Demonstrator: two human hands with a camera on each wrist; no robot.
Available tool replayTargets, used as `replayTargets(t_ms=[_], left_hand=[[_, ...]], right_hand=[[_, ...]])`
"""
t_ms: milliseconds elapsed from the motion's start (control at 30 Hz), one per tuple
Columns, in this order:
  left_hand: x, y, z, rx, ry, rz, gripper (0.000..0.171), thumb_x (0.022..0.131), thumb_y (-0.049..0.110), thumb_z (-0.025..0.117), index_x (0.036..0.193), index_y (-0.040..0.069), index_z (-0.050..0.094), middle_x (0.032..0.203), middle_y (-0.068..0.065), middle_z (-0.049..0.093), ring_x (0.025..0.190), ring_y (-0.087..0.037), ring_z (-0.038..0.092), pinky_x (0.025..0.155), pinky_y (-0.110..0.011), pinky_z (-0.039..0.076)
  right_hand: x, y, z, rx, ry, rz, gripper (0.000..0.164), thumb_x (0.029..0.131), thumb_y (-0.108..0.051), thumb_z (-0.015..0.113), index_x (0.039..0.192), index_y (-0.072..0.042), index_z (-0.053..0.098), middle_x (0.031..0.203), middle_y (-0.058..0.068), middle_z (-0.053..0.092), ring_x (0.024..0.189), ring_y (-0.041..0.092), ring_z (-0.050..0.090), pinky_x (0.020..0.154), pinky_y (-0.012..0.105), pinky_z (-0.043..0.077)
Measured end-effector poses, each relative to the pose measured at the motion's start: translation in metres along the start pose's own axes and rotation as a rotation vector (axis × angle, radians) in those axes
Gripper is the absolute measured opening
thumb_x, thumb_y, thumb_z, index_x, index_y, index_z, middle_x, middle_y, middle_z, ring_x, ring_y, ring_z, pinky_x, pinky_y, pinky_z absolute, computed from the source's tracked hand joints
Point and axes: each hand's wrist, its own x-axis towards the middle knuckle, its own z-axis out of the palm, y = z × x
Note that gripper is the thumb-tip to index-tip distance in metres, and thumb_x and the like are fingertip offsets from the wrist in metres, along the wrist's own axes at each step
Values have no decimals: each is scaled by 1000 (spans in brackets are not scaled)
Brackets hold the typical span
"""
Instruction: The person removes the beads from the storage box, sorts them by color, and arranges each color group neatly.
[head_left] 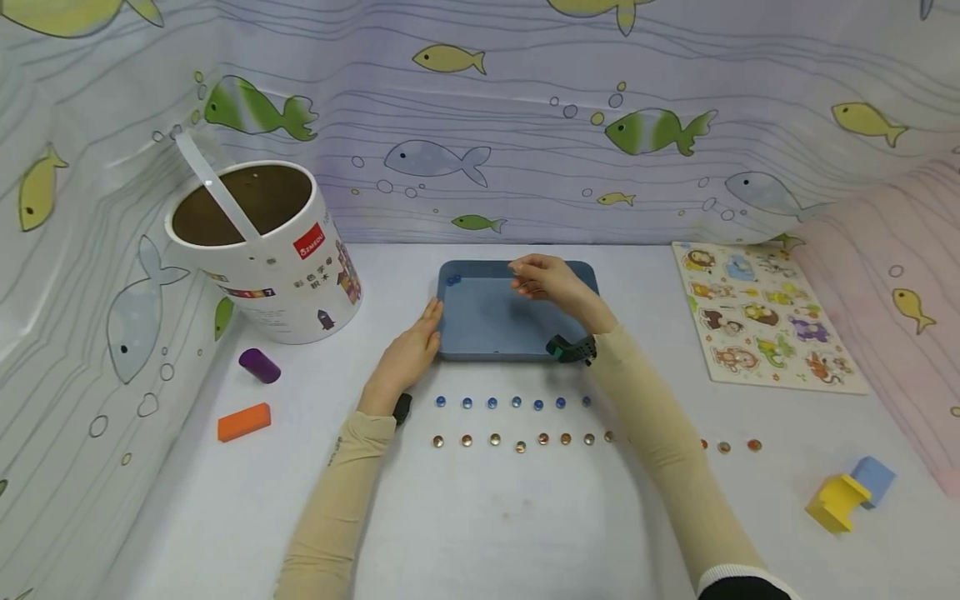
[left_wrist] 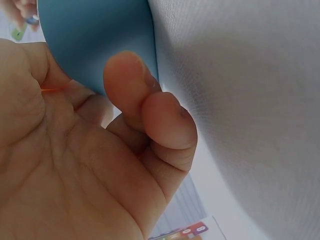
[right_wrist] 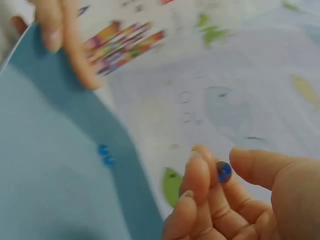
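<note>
A blue-grey tray (head_left: 510,357) lies on the table, with small blue beads (right_wrist: 105,155) near its far left corner. My left hand (head_left: 408,354) rests against the tray's left side, its fingers extended along the rim. Over the tray's right half, my right hand (head_left: 553,287) holds a shiny blue bead (right_wrist: 223,171) between thumb and fingertips. In front of the tray runs a row of blue and clear beads (head_left: 492,402), and nearer me a row of amber beads (head_left: 495,439).
A white bucket (head_left: 315,292) stands at the left, near a purple cylinder (head_left: 259,366) and an orange block (head_left: 243,422). An animal picture board (head_left: 765,317) lies right. Loose amber beads (head_left: 723,447), a yellow block (head_left: 836,503) and a blue block (head_left: 873,480) are front right.
</note>
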Motion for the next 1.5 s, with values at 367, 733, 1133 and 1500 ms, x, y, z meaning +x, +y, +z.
replayTargets(t_ms=[367, 733, 1133, 1500], left_hand=[[0, 2, 0, -5, 2, 8, 55, 104, 19, 36, 155, 10, 18, 163, -4, 13, 144, -32, 30, 116, -48, 28], [-1, 3, 0, 4, -3, 13, 55, 105, 19, 35, 155, 9, 17, 163, -5, 11, 145, -32, 28, 117, -48, 28], [0, 3, 0, -9, 0, 14, 55, 105, 19, 35, 155, 8, 16, 164, -6, 10, 146, -31, 26, 118, -48, 26], [0, 2, 1, -5, -9, 17, 55, 105, 19, 34, 155, 9, 16, 164, -6, 10, 146, -30, 25, 118, -47, 26]], right_hand=[[-66, 5, -45, -65, -31, -98, 41, 103, -30, 46, 133, -2, 51, 91, -5, 66, 79, 7, 62, 78, 19, 53], [-116, 32, -67, -101, -2, -49, 42, 103, -26, 46, 129, 6, 49, 85, -5, 65, 77, 13, 60, 72, 24, 52], [-152, 76, -75, -186, -154, 59, 39, 99, -20, 54, 121, 12, 52, 78, -4, 61, 71, 13, 55, 65, 26, 46], [-147, 99, -61, -279, -277, 151, 27, 93, -12, 61, 110, 9, 58, 69, -2, 60, 59, 7, 55, 55, 20, 47]])
